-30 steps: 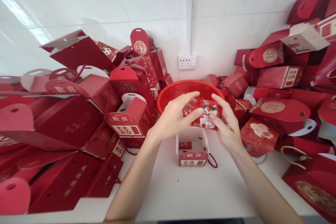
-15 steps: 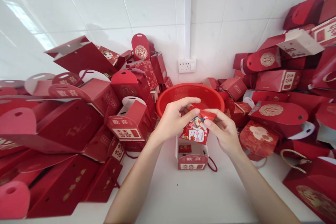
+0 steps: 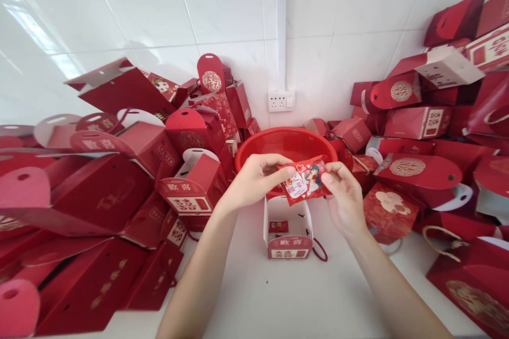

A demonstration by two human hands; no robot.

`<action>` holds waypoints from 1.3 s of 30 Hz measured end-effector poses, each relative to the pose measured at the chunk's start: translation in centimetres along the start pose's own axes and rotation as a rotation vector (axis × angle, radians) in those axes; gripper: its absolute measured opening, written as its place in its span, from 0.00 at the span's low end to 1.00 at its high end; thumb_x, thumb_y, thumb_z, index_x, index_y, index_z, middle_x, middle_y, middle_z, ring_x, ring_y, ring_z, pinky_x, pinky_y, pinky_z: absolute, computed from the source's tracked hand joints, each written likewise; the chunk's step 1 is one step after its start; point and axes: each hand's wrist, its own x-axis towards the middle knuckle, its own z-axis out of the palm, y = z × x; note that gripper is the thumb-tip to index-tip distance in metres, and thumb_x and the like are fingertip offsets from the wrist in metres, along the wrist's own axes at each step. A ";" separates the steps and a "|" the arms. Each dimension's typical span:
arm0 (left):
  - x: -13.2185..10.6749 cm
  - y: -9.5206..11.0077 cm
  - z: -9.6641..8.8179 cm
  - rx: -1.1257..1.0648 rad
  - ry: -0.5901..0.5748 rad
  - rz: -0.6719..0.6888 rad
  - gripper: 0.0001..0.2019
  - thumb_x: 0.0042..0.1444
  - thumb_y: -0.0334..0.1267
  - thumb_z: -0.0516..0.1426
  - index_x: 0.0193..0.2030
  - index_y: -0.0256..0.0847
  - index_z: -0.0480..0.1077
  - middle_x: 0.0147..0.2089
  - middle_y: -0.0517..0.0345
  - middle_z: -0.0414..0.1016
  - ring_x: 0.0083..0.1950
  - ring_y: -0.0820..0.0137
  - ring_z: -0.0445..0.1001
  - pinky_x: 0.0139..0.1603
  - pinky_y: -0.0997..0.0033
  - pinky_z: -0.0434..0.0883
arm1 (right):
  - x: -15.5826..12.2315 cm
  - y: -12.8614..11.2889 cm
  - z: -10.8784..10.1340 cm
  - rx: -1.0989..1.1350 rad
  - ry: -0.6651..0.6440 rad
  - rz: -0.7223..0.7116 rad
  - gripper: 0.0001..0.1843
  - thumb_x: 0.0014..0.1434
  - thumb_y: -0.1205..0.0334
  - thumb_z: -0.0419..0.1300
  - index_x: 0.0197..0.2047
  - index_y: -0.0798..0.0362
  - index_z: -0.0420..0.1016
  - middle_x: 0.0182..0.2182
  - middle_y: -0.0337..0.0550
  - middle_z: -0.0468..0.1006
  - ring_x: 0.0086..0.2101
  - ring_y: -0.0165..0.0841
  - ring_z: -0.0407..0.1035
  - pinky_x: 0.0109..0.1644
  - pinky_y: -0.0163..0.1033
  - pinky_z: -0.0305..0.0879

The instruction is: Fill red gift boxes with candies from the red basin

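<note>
A red candy packet (image 3: pixel 304 183) with a cartoon couple printed on it is held between my two hands. My left hand (image 3: pixel 260 177) pinches its left end, thumb on the front. At the other end, the thumb and fingers of my right hand (image 3: pixel 344 190) grip it. Just below stands an uncovered red and white gift box (image 3: pixel 289 246) with a dark red cord handle at its right side. Inside that box lies a small red wrapped piece (image 3: pixel 278 226). Behind my hands sits a red plastic basket (image 3: pixel 262 140), partly hidden by them.
Stacked red gift boxes (image 3: pixel 115 180) crowd the left side of the white table (image 3: pixel 254 302). Another heap of red boxes (image 3: pixel 417 169) fills the right side. A tiled wall with a socket (image 3: pixel 281 100) rises behind the basket.
The packet has turned from hanging at a slant to lying nearly level, and it has risen slightly away from the gift box. More of the box's inside now shows.
</note>
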 end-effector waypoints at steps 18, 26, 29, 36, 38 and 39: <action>-0.5 0.3 -0.8 -0.011 -0.075 -0.083 0.14 0.59 0.47 0.63 0.40 0.35 0.79 0.37 0.52 0.81 0.37 0.69 0.78 0.38 0.71 0.76 | -0.4 -0.1 0.3 -0.092 0.033 0.022 0.21 0.48 0.47 0.75 0.30 0.48 0.70 0.26 0.36 0.80 0.25 0.31 0.72 0.32 0.37 0.72; -0.8 0.7 -1.4 0.129 -0.050 -0.021 0.15 0.61 0.47 0.61 0.38 0.34 0.77 0.35 0.53 0.78 0.35 0.70 0.74 0.36 0.72 0.73 | -0.3 0.2 0.1 -0.125 0.002 -0.018 0.15 0.54 0.48 0.71 0.32 0.48 0.75 0.27 0.36 0.77 0.27 0.30 0.70 0.32 0.36 0.68; -1.5 1.4 -2.5 0.237 0.000 -0.020 0.14 0.61 0.46 0.61 0.39 0.35 0.78 0.35 0.53 0.78 0.34 0.70 0.73 0.35 0.72 0.71 | -0.2 -0.3 -0.2 -0.229 -0.085 -0.061 0.11 0.59 0.49 0.66 0.36 0.48 0.78 0.25 0.36 0.77 0.26 0.31 0.70 0.32 0.37 0.67; -3.3 3.3 -3.9 0.489 -0.020 -0.082 0.11 0.60 0.43 0.59 0.34 0.37 0.78 0.26 0.60 0.73 0.28 0.73 0.67 0.28 0.74 0.63 | -0.7 -2.1 -1.2 -0.684 -0.636 0.021 0.15 0.62 0.52 0.64 0.28 0.51 0.81 0.25 0.39 0.80 0.27 0.33 0.70 0.31 0.38 0.64; -3.2 3.3 -3.4 0.535 -0.104 -0.086 0.10 0.60 0.40 0.58 0.32 0.37 0.77 0.25 0.61 0.72 0.26 0.74 0.65 0.28 0.75 0.62 | -0.9 -2.2 -1.6 -0.742 -0.707 0.051 0.12 0.62 0.56 0.64 0.28 0.51 0.80 0.25 0.38 0.80 0.27 0.33 0.71 0.32 0.37 0.64; -3.1 3.2 -3.1 0.559 -0.152 -0.081 0.10 0.60 0.39 0.58 0.32 0.37 0.77 0.24 0.62 0.71 0.26 0.75 0.64 0.28 0.75 0.61 | -1.0 -2.1 -1.8 -0.753 -0.706 0.053 0.10 0.61 0.58 0.63 0.29 0.50 0.80 0.26 0.38 0.81 0.28 0.33 0.72 0.33 0.37 0.66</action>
